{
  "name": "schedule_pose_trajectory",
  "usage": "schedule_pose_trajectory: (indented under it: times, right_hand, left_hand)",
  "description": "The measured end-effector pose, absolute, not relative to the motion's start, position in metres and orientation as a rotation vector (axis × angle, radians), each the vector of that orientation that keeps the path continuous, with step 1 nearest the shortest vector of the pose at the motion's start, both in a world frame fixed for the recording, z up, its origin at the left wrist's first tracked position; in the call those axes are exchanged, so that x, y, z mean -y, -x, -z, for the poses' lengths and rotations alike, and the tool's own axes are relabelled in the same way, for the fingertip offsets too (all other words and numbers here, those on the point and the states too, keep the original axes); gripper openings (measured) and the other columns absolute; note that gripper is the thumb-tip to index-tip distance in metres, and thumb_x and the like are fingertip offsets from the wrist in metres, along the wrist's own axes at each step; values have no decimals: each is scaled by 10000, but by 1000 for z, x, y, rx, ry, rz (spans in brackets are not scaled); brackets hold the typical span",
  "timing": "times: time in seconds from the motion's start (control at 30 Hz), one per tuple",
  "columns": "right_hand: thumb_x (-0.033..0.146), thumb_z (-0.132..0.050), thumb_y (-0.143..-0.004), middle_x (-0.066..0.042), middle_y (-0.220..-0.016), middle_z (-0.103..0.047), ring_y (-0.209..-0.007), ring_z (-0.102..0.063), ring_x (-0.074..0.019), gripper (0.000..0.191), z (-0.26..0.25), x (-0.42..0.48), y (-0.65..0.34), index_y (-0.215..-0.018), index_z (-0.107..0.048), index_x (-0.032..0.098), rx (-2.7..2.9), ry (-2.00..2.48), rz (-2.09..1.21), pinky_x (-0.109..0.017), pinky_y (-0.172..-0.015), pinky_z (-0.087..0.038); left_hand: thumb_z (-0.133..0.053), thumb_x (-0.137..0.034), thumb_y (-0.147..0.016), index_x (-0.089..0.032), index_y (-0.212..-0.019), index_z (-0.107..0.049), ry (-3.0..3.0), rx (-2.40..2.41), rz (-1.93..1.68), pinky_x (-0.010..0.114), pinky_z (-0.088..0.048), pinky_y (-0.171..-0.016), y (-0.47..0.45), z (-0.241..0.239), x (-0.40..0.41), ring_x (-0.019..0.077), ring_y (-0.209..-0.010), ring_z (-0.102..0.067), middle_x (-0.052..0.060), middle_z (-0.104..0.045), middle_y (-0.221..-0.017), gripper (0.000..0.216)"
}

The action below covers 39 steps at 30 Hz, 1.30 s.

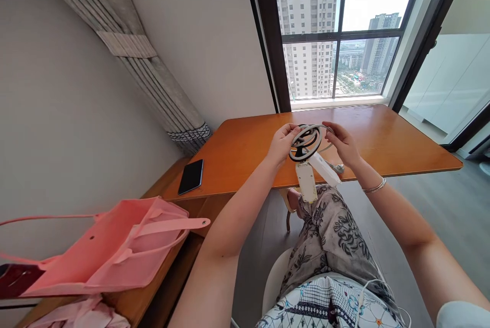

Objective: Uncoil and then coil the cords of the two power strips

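Note:
My left hand (pixel 284 142) is closed around a bundle of coiled cables (pixel 305 143), grey and black loops together, held above the table's near edge. With thumb and fingers, my right hand (pixel 342 145) pinches the grey cable on the bundle's right side. Two white power strips (pixel 307 183) hang below the coils, one pointing down over my lap and the other slanting to the right. A grey plug (pixel 338 168) lies beside them near the table edge, partly hidden by the slanting strip.
The brown wooden table (pixel 390 139) stands before a window (pixel 340 37). A dark phone (pixel 191 177) lies at its left end. An open pink bag (pixel 126 246) rests on a lower wooden surface at left, with pink cloth (pixel 82 312) below. A white cord (pixel 363 295) crosses my lap.

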State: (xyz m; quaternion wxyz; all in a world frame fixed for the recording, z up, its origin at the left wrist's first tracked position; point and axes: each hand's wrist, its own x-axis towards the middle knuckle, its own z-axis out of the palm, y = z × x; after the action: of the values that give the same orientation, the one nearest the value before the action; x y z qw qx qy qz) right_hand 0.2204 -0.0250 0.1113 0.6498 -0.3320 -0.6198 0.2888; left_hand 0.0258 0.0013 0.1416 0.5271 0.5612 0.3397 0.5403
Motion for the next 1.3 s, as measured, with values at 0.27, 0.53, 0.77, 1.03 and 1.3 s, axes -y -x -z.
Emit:
schedule_pose_trajectory:
  times: [0.27,0.53,0.77,1.03,1.3]
  right_hand:
    - [595,-650,-842,-39,-862,-701,-870,-652,-196,366,-76,22,-218,-924,-705,242,1250,782,-542,-369,-831,-548]
    - [839,-440,-824,-46,-1415,-590,-1342,-524,-263,763,-75,5,-194,-1389,-523,334,1291,729,-1157,-456,-1064,-476]
    - [500,-906,-551,-97,-1423,-547,-1342,-498,-286,1114,-58,18,-174,-1482,-344,258,1490,714,-1364,-470,-1141,-415]
    - [397,-716,-698,-52,-1075,-707,-888,-683,-243,529,-58,3,-133,-1170,-526,254,1114,715,-1496,-361,-713,-598]
    - [395,-578,-853,-54,-1068,-694,-915,-666,-206,479,-49,-46,-81,-1280,-450,219,1009,972,-1367,-318,-775,-566]
  left_hand:
    - [-735,-482,-823,-198,-824,-583,-1346,-708,-1460,212,-520,-569,-20,-142,2,138,-676,-668,5,-666,-691,322]
    - [-764,-470,-819,-198,-789,-586,-1281,-525,-1627,175,-468,-502,-31,-161,6,88,-574,-600,-20,-616,-665,326]
    - [-759,-423,-829,-190,-770,-580,-1065,-566,-1774,171,-488,-560,-34,-173,-14,77,-628,-609,-16,-625,-712,300]
    - [-709,-442,-863,-198,-854,-622,-1255,-789,-1823,256,-556,-724,-14,-173,-49,158,-844,-693,13,-682,-818,260]
    - [-673,-409,-866,-195,-870,-584,-1342,-1078,-1924,246,-529,-702,5,-150,-115,153,-797,-699,29,-702,-804,232]
